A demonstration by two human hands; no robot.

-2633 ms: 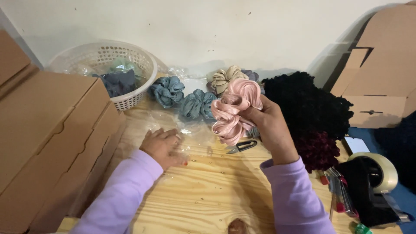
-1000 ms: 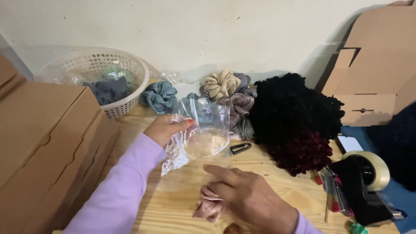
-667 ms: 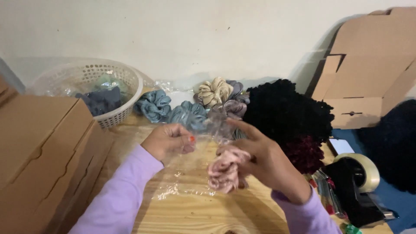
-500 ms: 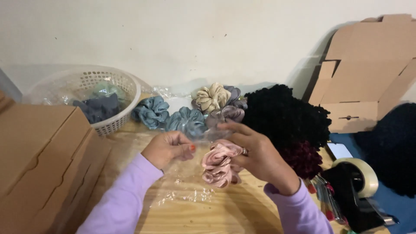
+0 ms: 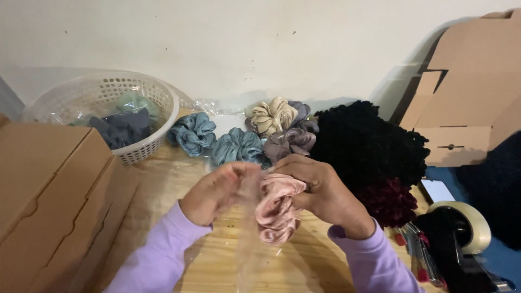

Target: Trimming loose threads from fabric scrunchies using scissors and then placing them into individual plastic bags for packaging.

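Both hands meet over the wood desk [image 5: 163,190], near the middle. The right hand [image 5: 320,190] has its grip closed on a pink scrunchie [image 5: 277,209], fingers curled over the top; the bottom part hangs down. The left hand [image 5: 217,190] pinches a clear plastic bag [image 5: 249,239] w/ thumb & fingers shut on its top edge. The bag is see-through & blurry, so its edges are hard to make out, and I can't tell if the scrunchie is inside it or just beside it. Both sleeves are light purple; the arms are cut off at the near edge.

Far side: two blue scrunchies [image 5: 217,141], a cream scrunchie [image 5: 271,115], and a grey-purple scrunchie [image 5: 290,142] in a bunch by the wall. To the right of them, a big black fuzzy pile [image 5: 369,144] w/ a dark red fuzzy bit [image 5: 388,201] at its near side. Far left, a white basket [image 5: 146,116] holds dark & green cloth things in plastic, not clear what. Left edge: brown boxes [image 5: 49,201], cut off. Right: folded cardboard [image 5: 467,97] and a tape dispenser [image 5: 461,239], partly cut off.
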